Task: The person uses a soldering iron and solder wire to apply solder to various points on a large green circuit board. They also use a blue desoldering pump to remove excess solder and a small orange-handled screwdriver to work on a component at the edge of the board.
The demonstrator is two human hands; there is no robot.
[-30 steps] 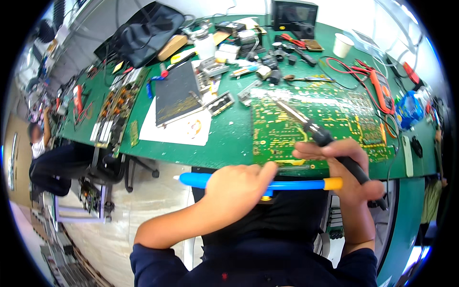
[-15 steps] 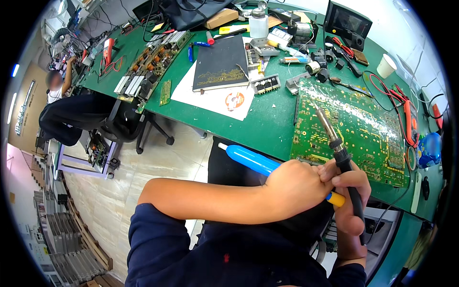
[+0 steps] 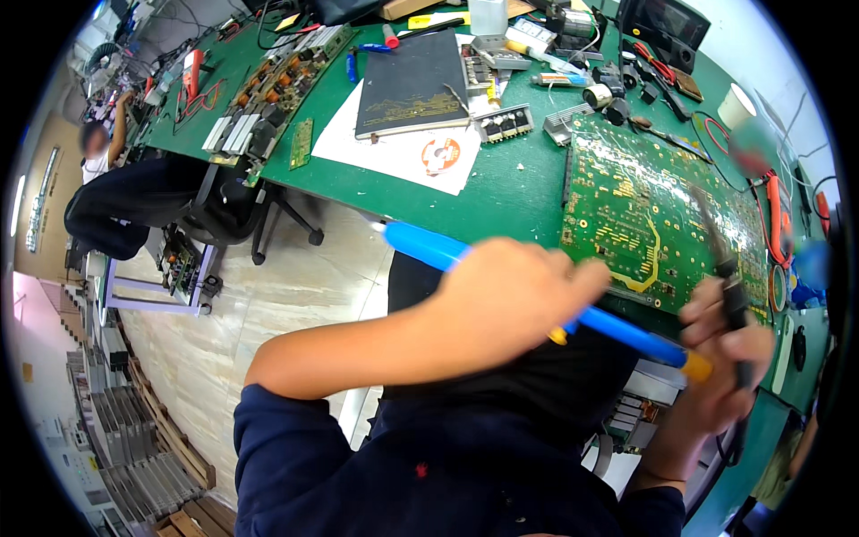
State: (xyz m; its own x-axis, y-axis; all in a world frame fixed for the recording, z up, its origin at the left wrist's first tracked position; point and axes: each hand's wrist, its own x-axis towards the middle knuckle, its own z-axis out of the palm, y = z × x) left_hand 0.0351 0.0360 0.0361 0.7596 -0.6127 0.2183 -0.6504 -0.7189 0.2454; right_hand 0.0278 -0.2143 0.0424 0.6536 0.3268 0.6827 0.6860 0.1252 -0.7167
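Observation:
My left hand [image 3: 506, 295], blurred by motion, is closed around a blue solder sucker [image 3: 420, 246] above my lap. Its white nozzle points left, and its yellow-orange end [image 3: 696, 365] sits against or just in front of my right hand. My right hand [image 3: 729, 353] grips a soldering iron [image 3: 735, 300] by its black handle, the metal shaft pointing up over the board. Under the iron's tip lies a large green circuit board [image 3: 658, 215] at the table's near right edge. Whether the tip touches the board I cannot tell.
On the green table [image 3: 506, 201] lie a black notebook [image 3: 412, 85], a paper sheet [image 3: 385, 161] and a long component board [image 3: 277, 89]. A paper cup [image 3: 736, 107] and a red multimeter [image 3: 777, 219] stand right. A person [image 3: 103, 148] sits far left.
My right hand has moved right with the soldering iron, away from my left hand. My left hand has shifted left and up with the solder sucker, and more of its right part shows.

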